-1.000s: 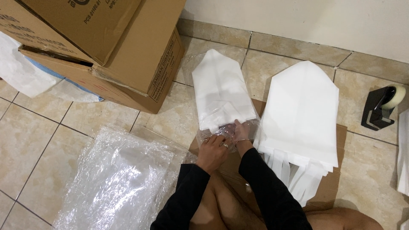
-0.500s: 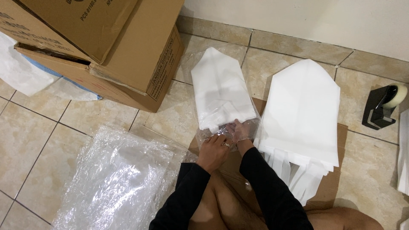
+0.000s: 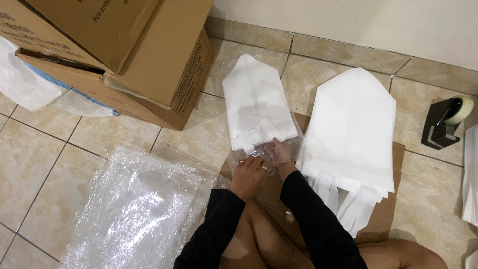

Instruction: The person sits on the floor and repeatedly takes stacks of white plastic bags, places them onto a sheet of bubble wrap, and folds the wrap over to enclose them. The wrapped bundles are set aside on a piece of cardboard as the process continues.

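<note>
Beyond the fingers (image 3: 273, 147) lies the bagged packet (image 3: 256, 107). Right of them sits the garment stack (image 3: 351, 134), tape dispenser (image 3: 444, 122) farther right. Left of them: plastic bags (image 3: 134, 209), cardboard boxes (image 3: 114, 50) behind.

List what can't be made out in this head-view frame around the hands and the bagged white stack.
- Right hand: inside the clear bag; film glare blurs its fingertips and grip.
- Left hand: fingertips curl under the bag's mouth, so contact is unclear.
- Bagged stack: piece count too fine to tell.
- Box: top cut off by frame edge.
- Tape dispenser: far side hidden.

cardboard boxes (image 3: 124, 55) stacked far-left | clear plastic sheets (image 3: 134, 209) near-left | tape dispenser (image 3: 445, 122) right | white stack (image 3: 351, 144) on cardboard
</note>
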